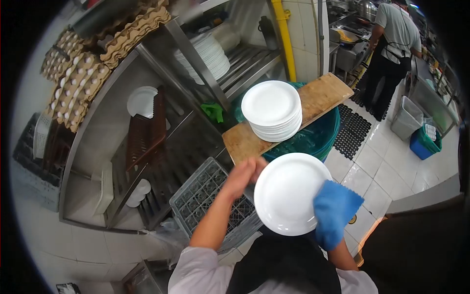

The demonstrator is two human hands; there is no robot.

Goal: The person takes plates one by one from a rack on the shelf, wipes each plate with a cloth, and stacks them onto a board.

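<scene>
A round white plate (289,193) is in front of my body, its face tilted up. My left hand (243,177) is closed at the plate's upper left rim; its fingers are slightly blurred and partly out of sight. A blue cloth (338,208) covers most of my right hand (329,235) and presses against the plate's right side, partly over its face. My right fingers are hidden under the cloth. Just beyond, a stack of white plates (271,105) rests on a wooden board (323,95) laid across a green-lined bin (318,139).
A grey glass rack (183,201) stands at my left, below a metal counter with a brown dish rack (142,132). Plates (203,56) are stacked on a shelf. Egg trays (81,83) sit upper left. Another person (391,54) stands at the far right near a pan.
</scene>
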